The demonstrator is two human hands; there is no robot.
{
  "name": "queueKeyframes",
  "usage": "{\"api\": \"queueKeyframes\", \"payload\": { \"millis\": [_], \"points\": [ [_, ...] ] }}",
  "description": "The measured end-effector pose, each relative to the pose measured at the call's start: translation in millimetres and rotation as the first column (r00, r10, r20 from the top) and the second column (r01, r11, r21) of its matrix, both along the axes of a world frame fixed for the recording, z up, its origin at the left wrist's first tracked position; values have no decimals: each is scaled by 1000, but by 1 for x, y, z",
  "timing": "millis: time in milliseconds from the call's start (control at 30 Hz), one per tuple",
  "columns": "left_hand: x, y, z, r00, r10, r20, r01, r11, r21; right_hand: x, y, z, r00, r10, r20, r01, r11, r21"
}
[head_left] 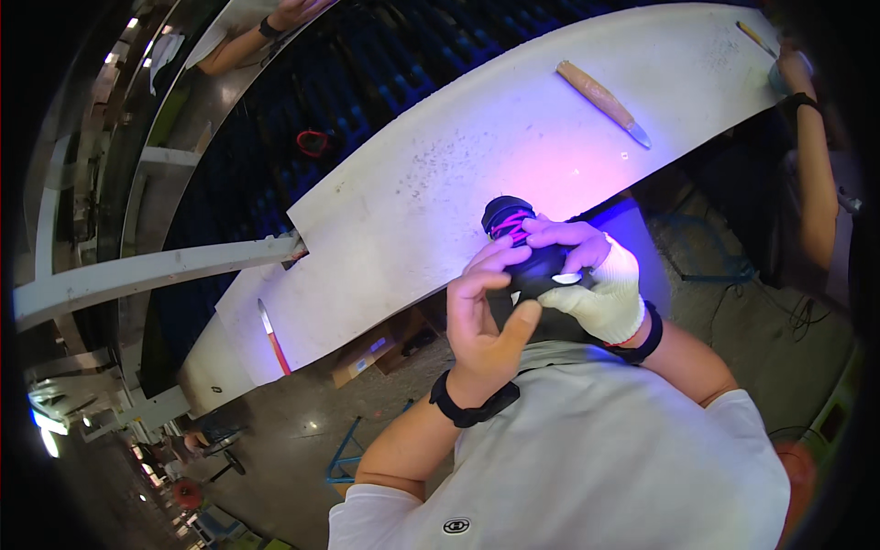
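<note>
Close in front of my chest is a black shoe (511, 213) with pink laces, its laced part pointing away from me over the near edge of the white bench (385, 247). My bare left hand (486, 316) lies along the shoe's left side, fingers curled against it and thumb raised. On the right, my right hand (600, 284) in a partly fingered white glove grips the shoe, with its bare fingertips near the laces. The hands cover much of the shoe's body. A small white patch shows between the fingers and the shoe.
A wooden-handled knife (596, 96) and a red-handled knife (274, 339) lie on the bench. A co-worker's arm (814, 174) reaches in at right, beside a yellow-handled tool (756, 38). Another person's arm (240, 48) is at upper left. A metal bar (156, 280) meets the bench's left part.
</note>
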State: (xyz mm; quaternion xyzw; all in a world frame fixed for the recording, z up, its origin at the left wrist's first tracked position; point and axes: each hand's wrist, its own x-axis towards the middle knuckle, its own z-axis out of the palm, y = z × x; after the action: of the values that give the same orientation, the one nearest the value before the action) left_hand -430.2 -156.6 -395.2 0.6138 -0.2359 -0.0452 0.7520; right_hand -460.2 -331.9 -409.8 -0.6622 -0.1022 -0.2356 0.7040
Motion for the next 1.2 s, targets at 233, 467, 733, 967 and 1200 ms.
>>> {"api": "queueKeyframes", "payload": {
  "millis": [233, 467, 733, 967, 1200],
  "points": [
    [21, 12, 13, 976, -58, 211, -37, 907, 419, 12, -13, 4, 994, -101, 37, 108, 932, -347],
    [33, 44, 21, 998, -68, 4, 60, 904, 423, 17, -10, -23, 995, -77, 61, 99, 819, -565],
    [40, 55, -1, 987, -147, 63, 114, 923, 367, 29, -12, -25, 989, -42, 141, 127, 722, -680],
    [41, 69, 17, 990, -128, -65, 143, 837, 529, 39, 9, -49, 996, 36, 81, 12, 846, -533],
    [37, 55, 19, 985, 67, -159, 73, 675, 734, 43, 23, -68, 971, 10, 239, 139, 791, -596]
  ]
}}
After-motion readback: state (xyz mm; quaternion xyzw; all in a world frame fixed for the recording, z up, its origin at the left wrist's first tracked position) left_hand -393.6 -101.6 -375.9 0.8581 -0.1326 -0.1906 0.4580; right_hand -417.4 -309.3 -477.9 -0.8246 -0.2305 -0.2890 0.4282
